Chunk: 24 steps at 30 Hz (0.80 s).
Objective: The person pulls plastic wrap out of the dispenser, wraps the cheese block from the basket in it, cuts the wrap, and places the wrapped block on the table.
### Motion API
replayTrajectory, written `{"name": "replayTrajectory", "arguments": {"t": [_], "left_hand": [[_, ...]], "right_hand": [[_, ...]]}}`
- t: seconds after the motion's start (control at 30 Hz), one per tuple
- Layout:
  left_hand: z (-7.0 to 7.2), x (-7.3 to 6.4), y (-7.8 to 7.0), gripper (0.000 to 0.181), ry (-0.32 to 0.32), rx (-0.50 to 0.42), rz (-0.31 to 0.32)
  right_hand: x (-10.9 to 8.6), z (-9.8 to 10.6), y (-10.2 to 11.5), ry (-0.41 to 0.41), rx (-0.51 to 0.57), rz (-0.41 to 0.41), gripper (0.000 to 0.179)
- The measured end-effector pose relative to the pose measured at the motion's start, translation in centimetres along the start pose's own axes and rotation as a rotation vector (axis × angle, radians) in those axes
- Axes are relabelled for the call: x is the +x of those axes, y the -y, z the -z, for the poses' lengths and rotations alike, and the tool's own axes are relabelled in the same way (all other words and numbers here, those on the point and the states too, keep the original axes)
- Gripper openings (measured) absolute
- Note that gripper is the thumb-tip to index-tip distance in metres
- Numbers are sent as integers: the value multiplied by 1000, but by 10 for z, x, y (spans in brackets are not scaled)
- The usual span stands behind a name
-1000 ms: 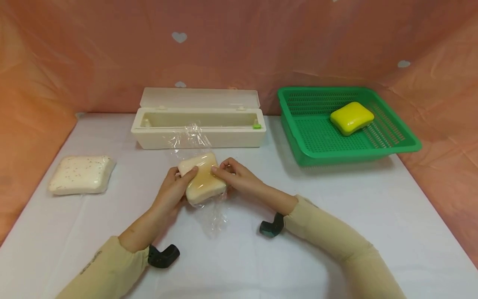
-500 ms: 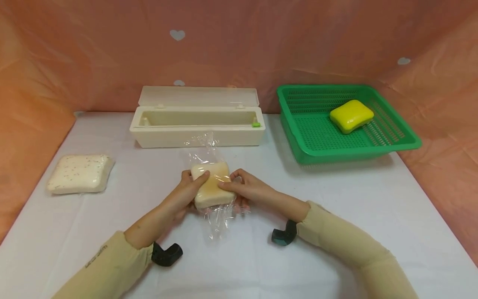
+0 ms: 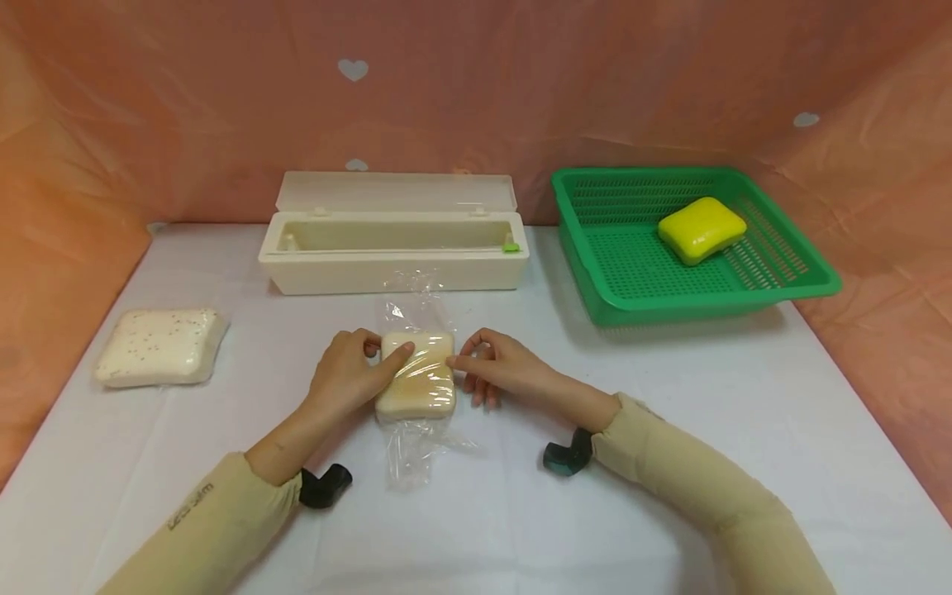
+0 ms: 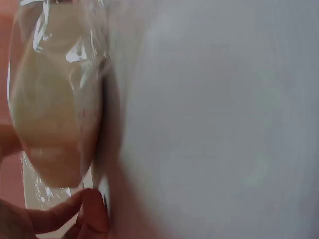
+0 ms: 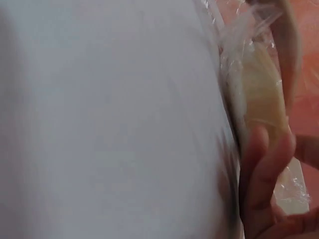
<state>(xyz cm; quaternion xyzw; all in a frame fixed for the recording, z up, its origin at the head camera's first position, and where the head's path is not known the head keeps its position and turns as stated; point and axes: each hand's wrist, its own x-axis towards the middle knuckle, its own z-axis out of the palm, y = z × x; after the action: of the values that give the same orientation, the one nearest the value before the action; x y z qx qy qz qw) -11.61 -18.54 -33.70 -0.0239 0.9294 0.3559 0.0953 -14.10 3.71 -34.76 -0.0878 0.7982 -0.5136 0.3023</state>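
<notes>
Bread slice (image 3: 424, 392), toast-like & wrapped in clear film, lies flat on white desk (image 3: 476, 529), betw. both hands, abt 7 o'clock of head-view ctr. Loose film ends (image 3: 409, 459) stick out at its 12 & 6 o'clock; the 12 one overlaps front of the white box in view, can't tell if touching.

L hand (image 3: 345, 372) at slice's 9 o'clock: grip clamped on slice, thumb across top, fingers at the edge. R hand (image 3: 513, 368) at 3 o'clock: grip apart, thumb tip just touching slice's edge, other fingers loosely bent beside it. Wrist cams dim & partly blurred.

White box (image 3: 394, 275) at slice's 12 o'clock, lid (image 3: 397, 192) up along its far side, small green tab (image 3: 511, 247) on rim near the 3 o'clock end. Green basket (image 3: 714, 306) at slice's 2 o'clock; yellow block (image 3: 702, 230) inside, toward basket's 1 o'clock. Speckled white block (image 3: 156, 347) on desk at slice's 9 o'clock, well apart from L hand.

Beige sleeves (image 3: 714, 479) come in from 7 & 5 o'clock, each w/ a black wrist piece (image 3: 568, 454). Pinkish-orange backdrop (image 3: 476, 99) w/ pale hearts along 12.
</notes>
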Motion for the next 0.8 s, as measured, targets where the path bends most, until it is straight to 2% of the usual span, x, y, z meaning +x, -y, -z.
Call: {"name": "replayTrajectory", "arguments": {"t": [0.13, 0.27, 0.43, 0.53, 0.63, 0.8], "left_hand": [[4, 8, 2, 64, 30, -92, 24], [8, 18, 5, 69, 95, -236, 66], [11, 28, 9, 76, 166, -382, 64], [11, 33, 10, 72, 183, -409, 44], [10, 36, 10, 64, 185, -407, 11], [6, 38, 12, 52, 176, -405, -35]], "right_hand": [[12, 1, 2, -112, 29, 49, 39], [23, 0, 5, -176, 31, 97, 45], [31, -1, 11, -202, 83, 54, 50], [35, -2, 14, -188, 171, 26, 51], [37, -3, 15, -156, 262, 31, 52], [40, -5, 14, -119, 324, 72, 47]]}}
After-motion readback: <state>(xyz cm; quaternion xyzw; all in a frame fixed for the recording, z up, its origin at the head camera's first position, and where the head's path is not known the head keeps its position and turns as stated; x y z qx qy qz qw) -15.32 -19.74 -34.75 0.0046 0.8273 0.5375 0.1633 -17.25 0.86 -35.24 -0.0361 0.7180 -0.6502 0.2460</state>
